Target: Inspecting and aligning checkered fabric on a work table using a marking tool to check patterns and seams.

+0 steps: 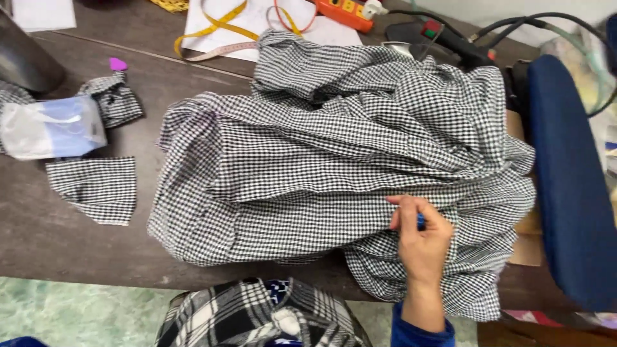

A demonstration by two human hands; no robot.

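Note:
A large black-and-white checked garment (321, 154) lies bunched on the dark wooden table (71, 250). My right hand (421, 238) rests on its lower right folds, fingers curled around a small blue object (420, 222), which looks like chalk or a marker. My left hand is not in view. Two cut pieces of the same checked cloth lie at the left: a flat one (96, 188) and a crumpled one (116, 97).
A clear plastic packet (51, 126) sits at the left edge. A yellow measuring tape (215, 29) and white paper (257, 19) lie at the back, with an orange power strip (344, 11). A blue padded board (569, 180) stands at the right. A small purple chalk (117, 63) lies nearby.

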